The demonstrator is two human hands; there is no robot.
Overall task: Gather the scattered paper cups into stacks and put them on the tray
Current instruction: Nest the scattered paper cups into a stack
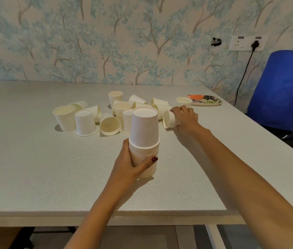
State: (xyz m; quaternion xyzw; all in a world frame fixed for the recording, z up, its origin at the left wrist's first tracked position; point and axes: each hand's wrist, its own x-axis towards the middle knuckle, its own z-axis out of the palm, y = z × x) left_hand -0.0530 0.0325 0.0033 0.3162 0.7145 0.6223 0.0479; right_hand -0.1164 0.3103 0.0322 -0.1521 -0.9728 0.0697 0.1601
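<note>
From the head camera, the left hand (129, 165) is wrapped around the lower rims of an upside-down stack of paper cups (144, 141), thumb across the front, and the stack stands on the speckled grey table (34, 168) just short of the centre of the view. At about two o'clock from the stack, the right hand (185, 119) is closed over a single paper cup lying on its side (169, 119), its open mouth turned toward the left; the fingers curl over the top and the cup seems to rest on the tabletop. The remaining loose cups (106, 114) are scattered from ten to one o'clock of the stack, some upright, some inverted, some tipped over, several touching each other. The tray, a patterned plate (205, 100), sits further out at two o'clock near the table's right edge, with one upright cup (183, 101) just beside or touching its near rim; which, I cannot tell. A blue chair (282, 90) stands off the table's right side. The step in hand looks like gathering: the stack is partly built and nothing is stacked on the tray yet. The next move likely calls for lifting the grasped cup, turning it mouth-down and sliding it squarely over the top of the stack while the left hand steadies it.
</note>
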